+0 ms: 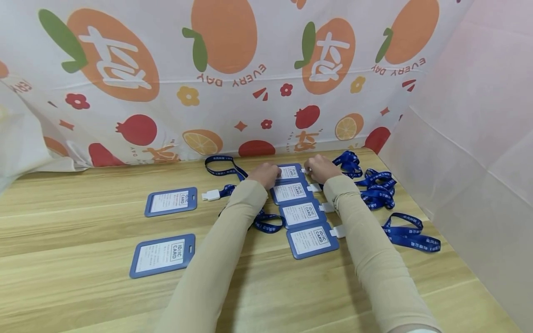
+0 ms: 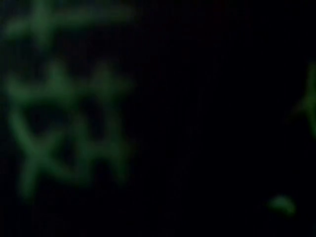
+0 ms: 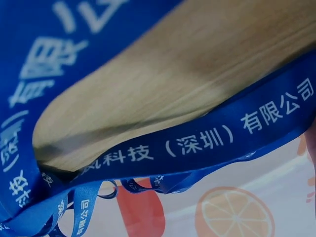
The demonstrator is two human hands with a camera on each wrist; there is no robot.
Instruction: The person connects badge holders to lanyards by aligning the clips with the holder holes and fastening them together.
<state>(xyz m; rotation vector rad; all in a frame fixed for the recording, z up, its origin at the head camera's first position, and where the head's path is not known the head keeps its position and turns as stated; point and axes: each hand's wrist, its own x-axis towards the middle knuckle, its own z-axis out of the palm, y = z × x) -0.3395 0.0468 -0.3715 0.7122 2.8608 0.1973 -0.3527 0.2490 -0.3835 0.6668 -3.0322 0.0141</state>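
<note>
Four blue ID card holders form a column at the table's middle in the head view. My left hand (image 1: 266, 175) grips the left edge of the farthest card holder (image 1: 290, 172). At its right edge my right hand (image 1: 321, 169) pinches the small white clip (image 1: 303, 170) of a blue lanyard (image 1: 349, 163); the fingertips are partly hidden. Below it, the nearest card holder (image 1: 313, 240) has a white clip (image 1: 338, 231) at its slot. Blurred lettering on near-black fills the left wrist view. A printed blue lanyard (image 3: 197, 143) crosses the right wrist view close up.
Two separate card holders (image 1: 171, 201) (image 1: 163, 255) lie at left. Between them and the column is a blue lanyard (image 1: 225, 173) with a white clip (image 1: 211, 195). Bunched lanyards (image 1: 376, 188) lie right of the column. A fruit-print cloth (image 1: 166, 115) borders the table's back.
</note>
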